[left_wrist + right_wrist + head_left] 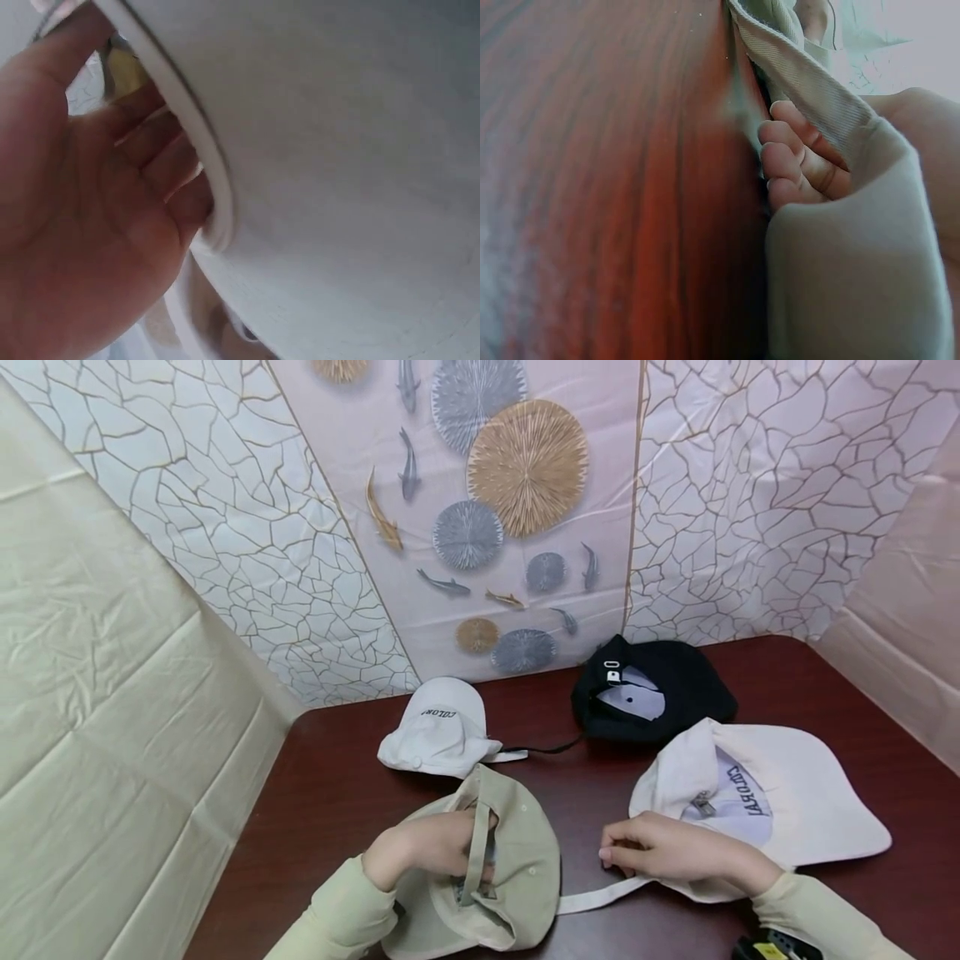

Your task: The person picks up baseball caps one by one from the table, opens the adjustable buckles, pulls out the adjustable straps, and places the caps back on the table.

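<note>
At the near edge of the dark red wooden table point(330, 785) we see the left hand point(427, 847) with its fingers curled round the back band of a pale green cotton cap point(525, 868), which lies upturned just in front of the person. From the left wrist view the same left hand point(82, 225) shows its fingers point(161, 161) bent behind the cap's pale rim point(202, 150), gripping it. The right hand point(667, 852) rests on the table beside that cap, fingers bent, pinching a flat cream fabric strap point(596, 900) that runs from the green cap towards a cream cloth cap point(795, 810), on whose edge the wrist lies. In the right wrist view the curled fingers point(795, 161) hold a ribbed strap point(810, 82) close above the wood.

Further back, a small white cap with dark lettering point(442, 731) sits left of centre, and a black cap with a white inner label point(660, 689) sits to its right, a thin black cord point(547, 748) lying between them. Behind stand a patterned wall sheet with fish and round discs point(487, 510).
</note>
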`<action>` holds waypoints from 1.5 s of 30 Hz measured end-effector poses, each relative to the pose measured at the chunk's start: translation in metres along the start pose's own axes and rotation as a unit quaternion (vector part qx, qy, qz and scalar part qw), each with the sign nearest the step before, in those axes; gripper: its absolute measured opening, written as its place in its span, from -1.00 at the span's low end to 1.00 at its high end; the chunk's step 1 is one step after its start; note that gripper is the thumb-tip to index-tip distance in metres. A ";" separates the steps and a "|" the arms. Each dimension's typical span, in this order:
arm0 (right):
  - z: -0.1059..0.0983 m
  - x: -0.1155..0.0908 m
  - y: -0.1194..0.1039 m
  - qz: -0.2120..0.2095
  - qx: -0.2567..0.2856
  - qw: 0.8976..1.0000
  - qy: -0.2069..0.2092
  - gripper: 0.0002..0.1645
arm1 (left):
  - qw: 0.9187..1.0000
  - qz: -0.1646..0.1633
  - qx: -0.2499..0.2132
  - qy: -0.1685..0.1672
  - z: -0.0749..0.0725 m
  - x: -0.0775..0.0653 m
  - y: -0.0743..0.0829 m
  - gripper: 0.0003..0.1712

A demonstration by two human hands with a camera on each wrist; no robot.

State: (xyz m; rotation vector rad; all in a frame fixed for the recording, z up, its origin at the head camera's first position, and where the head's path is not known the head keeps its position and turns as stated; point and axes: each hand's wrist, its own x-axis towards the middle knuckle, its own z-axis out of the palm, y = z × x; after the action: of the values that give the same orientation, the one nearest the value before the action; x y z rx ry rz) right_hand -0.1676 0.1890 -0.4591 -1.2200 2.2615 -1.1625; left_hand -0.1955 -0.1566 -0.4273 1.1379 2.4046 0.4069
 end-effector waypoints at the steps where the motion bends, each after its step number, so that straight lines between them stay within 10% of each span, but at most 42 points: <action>1: 0.000 0.000 0.000 0.000 0.000 1.000 -0.001 -0.75 | 1.000 0.006 0.014 0.009 -0.001 -0.002 0.001 -0.78; 10: -0.013 0.001 -0.012 0.010 -0.021 1.000 0.009 -0.78 | 0.985 -0.015 0.082 0.149 -0.039 -0.041 -0.005 -0.80; 16: -0.027 0.000 -0.024 0.046 -0.031 0.998 0.031 -0.78 | 0.940 -0.102 0.147 0.289 -0.055 -0.061 -0.034 -0.78; 20: -0.031 0.002 -0.027 0.053 -0.041 0.997 0.040 -0.78 | 0.918 -0.136 0.184 0.324 -0.056 -0.061 -0.058 -0.64; 33: -0.028 0.016 -0.026 0.026 -0.048 0.998 0.041 -0.80 | 0.938 -0.166 0.146 0.268 -0.045 -0.041 -0.088 -0.44; 45: -0.031 0.034 -0.027 0.010 -0.067 0.997 0.041 -0.84 | 0.935 -0.162 0.150 0.278 -0.042 -0.038 -0.094 -0.51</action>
State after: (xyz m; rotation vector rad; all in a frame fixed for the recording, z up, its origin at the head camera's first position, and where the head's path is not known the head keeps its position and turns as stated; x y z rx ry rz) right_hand -0.1916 0.1695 -0.4157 -1.2166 2.4412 -1.0885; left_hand -0.2565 -0.2475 -0.4220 0.7785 3.1782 0.2813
